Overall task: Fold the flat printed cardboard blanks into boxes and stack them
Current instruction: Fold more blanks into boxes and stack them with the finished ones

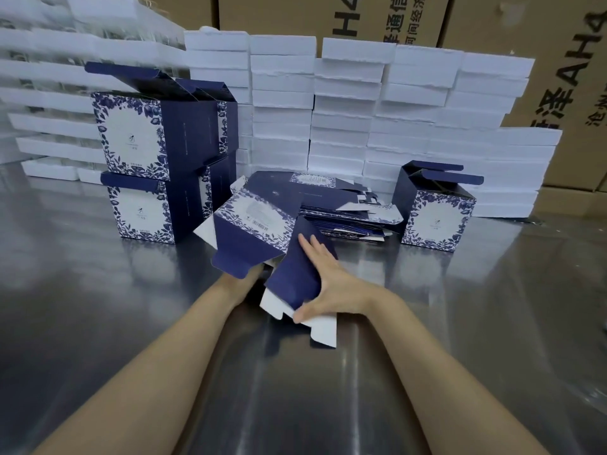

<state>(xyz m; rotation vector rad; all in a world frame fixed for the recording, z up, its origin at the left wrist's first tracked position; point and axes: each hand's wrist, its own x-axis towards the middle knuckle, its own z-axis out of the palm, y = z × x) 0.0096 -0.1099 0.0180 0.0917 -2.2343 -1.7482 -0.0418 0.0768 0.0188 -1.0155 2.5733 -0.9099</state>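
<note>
Steel worktop (98, 323), shiny, fills the lower frame; white foam slabs (345, 103) and brown cartons (525, 21) wall off the top. Right hand (331, 280), centre frame, lies spread on the navy panel of the blank (253, 234) being worked, fingers straight along it, thumb pinching the lower edge near a white flap. Left hand is hidden under the blank's left side; only the forearm shows, so cannot tell whether it grips or just props. Blank is part-opened, tilted, bottom flaps loose and pointing toward the camera, not yet a box.

Just behind it, centre frame, flat blanks (345, 211) lie in a loose pile, a fair number left to fold. Left of centre, finished boxes (147, 159) stand two high, at least two columns, top lids still open. Right of centre, one single box (437, 215) stands alone on the worktop, lid flaps up, not stacked.

Progress, as a judgement: several boxes done and stacked, one in hand at the squaring-up and bottom-flap stage, one loose box waiting for the stack, pile still to go. Early to middle of the job.
</note>
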